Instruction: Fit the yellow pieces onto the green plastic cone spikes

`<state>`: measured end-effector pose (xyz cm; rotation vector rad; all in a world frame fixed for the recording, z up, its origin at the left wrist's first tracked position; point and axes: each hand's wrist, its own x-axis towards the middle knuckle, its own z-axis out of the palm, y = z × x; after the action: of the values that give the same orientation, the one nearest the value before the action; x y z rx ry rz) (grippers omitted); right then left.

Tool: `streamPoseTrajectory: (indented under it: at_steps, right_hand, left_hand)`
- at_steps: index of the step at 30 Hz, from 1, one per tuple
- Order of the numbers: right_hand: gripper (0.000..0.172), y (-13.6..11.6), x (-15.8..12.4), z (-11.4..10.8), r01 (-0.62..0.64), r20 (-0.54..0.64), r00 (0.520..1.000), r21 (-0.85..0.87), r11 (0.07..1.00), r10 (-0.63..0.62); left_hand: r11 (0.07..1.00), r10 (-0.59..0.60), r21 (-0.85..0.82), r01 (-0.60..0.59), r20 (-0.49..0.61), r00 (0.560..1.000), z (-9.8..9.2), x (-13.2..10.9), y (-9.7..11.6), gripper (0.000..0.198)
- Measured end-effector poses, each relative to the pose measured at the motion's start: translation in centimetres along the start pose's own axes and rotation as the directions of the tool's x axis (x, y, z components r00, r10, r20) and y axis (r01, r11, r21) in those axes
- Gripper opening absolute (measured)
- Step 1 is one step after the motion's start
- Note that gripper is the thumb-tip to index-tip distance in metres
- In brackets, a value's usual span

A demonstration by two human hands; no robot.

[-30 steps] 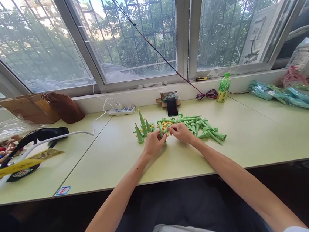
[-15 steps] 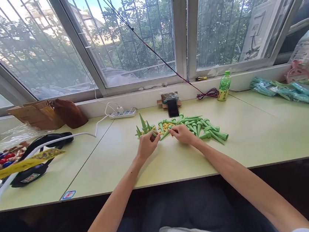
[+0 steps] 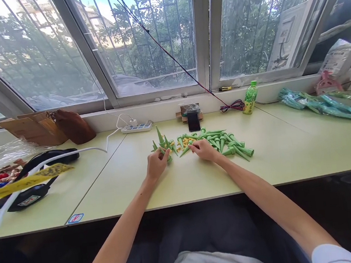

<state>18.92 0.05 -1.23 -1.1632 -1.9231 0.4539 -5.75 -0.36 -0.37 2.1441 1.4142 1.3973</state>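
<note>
My left hand (image 3: pixel 157 164) is closed around a green plastic spike (image 3: pixel 169 159), standing upright on its wide end at the left of the work area. Close by it, several similar green cone-shaped spikes (image 3: pixel 159 136) stand with their points up. My right hand (image 3: pixel 204 150) is closed, thumb and fingertips pressed together; what they hold, if anything, is hidden. Just by those fingertips a slanted green spike (image 3: pixel 184 151) points toward the left. Small yellow pieces (image 3: pixel 186 141) lie between and behind my hands. A loose pile of green spikes (image 3: pixel 223 139) lies right of my right hand.
Behind the work area are a dark phone-like object (image 3: pixel 194 121), a power strip (image 3: pixel 137 128) and a green drink bottle (image 3: pixel 250 98). A white cable (image 3: pixel 92 152) crosses the left side near a black strap (image 3: pixel 33 196). Teal plastic bundles (image 3: pixel 324 104) lie at far right.
My left hand has moved left, away from my right hand, and the spike in it now stands upright beside the other standing ones. My right hand has barely moved. The view shifted slightly.
</note>
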Motion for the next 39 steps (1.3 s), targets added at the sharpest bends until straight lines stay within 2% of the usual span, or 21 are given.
streamPoseTrajectory:
  at_steps: [6,14,24,29,34,39]
  right_hand:
    - [0.044,-0.1,0.1,-0.1,0.003,0.000,1.000,-0.012,1.000,-0.003]
    - [0.048,0.0,0.0,-0.1,0.000,0.014,1.000,-0.014,1.000,0.000]
    - [0.045,-0.3,0.0,-0.2,-0.004,0.029,1.000,-0.037,0.999,0.005]
    - [0.046,-0.3,0.0,-0.2,0.002,0.027,1.000,-0.043,0.999,-0.001]
    - [0.049,-0.2,0.0,-0.2,0.007,0.027,1.000,-0.040,0.999,-0.006]
    - [0.049,0.0,-0.1,-0.1,0.012,0.032,0.999,-0.026,1.000,-0.011]
  left_hand:
    - [1.000,0.003,0.017,-0.003,0.002,1.000,0.2,0.2,-0.3,0.031]
    - [1.000,0.007,0.021,-0.006,-0.055,0.998,-0.2,0.2,0.3,0.027]
    - [0.999,0.001,0.055,0.004,-0.090,0.996,-0.1,0.4,-0.1,0.023]
    - [1.000,-0.017,-0.004,0.017,-0.108,0.994,-0.1,0.3,0.2,0.023]
    - [0.996,-0.052,-0.075,0.043,-0.119,0.992,-0.3,0.1,1.1,0.031]
    - [0.998,0.032,-0.060,-0.036,-0.082,0.996,0.0,-0.8,1.5,0.019]
